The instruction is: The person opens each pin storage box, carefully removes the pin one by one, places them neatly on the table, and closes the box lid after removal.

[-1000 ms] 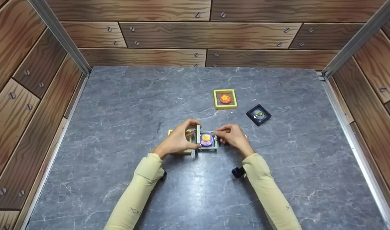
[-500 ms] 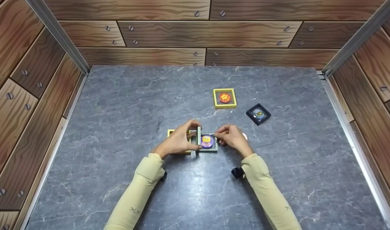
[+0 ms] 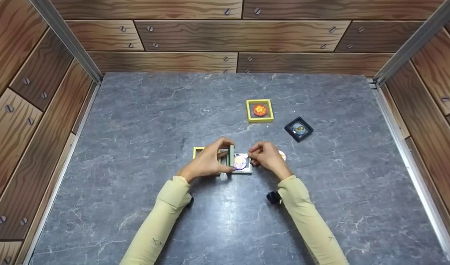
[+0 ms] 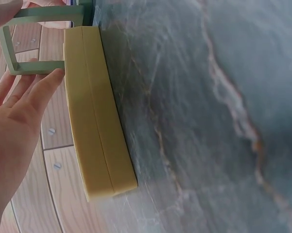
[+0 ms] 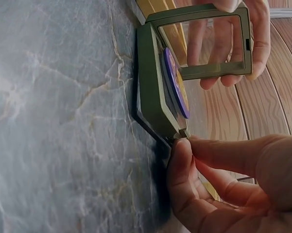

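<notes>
A green hinged display frame (image 5: 153, 82) stands unfolded on the tabletop, one half flat and the other raised upright. My left hand (image 3: 206, 160) grips the raised half (image 5: 216, 73) between thumb and fingers at opposite edges. On the film of the flat half lies a round purple disc (image 5: 175, 82) with a yellow figure, shiny with glare in the head view. My right hand (image 3: 266, 155) pinches the flat half's outer edge, by a small catch, with thumb and forefinger. A yellow frame (image 4: 94, 111) sits beneath my left hand, partly covered by it.
Farther back lies a yellow frame (image 3: 260, 120) holding an orange-red disc (image 3: 260, 110). To its right is a black frame (image 3: 291, 134) with a small round piece inside. A pale round disc (image 3: 282, 155) peeks out beside my right hand. Wood-patterned walls (image 3: 239, 35) enclose the grey marbled tabletop (image 3: 155, 110).
The raised half has shifted slightly right in the head view, and glare now covers the purple disc. More of the pale disc shows beside my right hand. Both hands keep their grips.
</notes>
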{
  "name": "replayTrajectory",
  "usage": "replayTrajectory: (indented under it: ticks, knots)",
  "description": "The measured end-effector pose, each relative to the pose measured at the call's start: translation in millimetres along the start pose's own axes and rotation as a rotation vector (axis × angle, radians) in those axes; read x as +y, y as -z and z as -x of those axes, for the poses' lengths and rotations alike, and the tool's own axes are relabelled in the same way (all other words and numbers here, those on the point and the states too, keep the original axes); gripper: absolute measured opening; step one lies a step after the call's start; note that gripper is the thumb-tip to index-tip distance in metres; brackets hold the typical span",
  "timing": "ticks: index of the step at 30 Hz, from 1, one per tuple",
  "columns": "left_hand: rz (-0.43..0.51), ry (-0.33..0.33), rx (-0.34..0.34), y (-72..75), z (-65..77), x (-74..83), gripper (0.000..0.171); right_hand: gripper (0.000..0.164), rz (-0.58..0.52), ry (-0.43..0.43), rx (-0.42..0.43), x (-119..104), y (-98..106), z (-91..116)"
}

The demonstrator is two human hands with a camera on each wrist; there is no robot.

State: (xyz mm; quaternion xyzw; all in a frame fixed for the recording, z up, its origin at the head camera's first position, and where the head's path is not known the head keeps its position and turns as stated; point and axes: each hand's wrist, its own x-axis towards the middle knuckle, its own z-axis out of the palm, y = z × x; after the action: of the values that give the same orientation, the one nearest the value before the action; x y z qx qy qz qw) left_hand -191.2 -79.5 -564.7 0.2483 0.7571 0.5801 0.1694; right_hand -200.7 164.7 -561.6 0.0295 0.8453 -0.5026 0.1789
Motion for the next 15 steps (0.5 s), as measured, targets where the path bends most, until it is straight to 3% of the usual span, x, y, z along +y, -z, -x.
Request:
replayTrajectory:
  ticks: [8,15]
  knots:
    - [-0.007,-0.004,-0.016,0.3,-1.1,3.2,0.077,0.016,0.072,0.059,0.039,-3,-1,4]
    - [-0.066,-0.013,-0.018,0.3,-0.5,3.1,0.077,0.018,0.313,0.266,0.124,-23,-10,21]
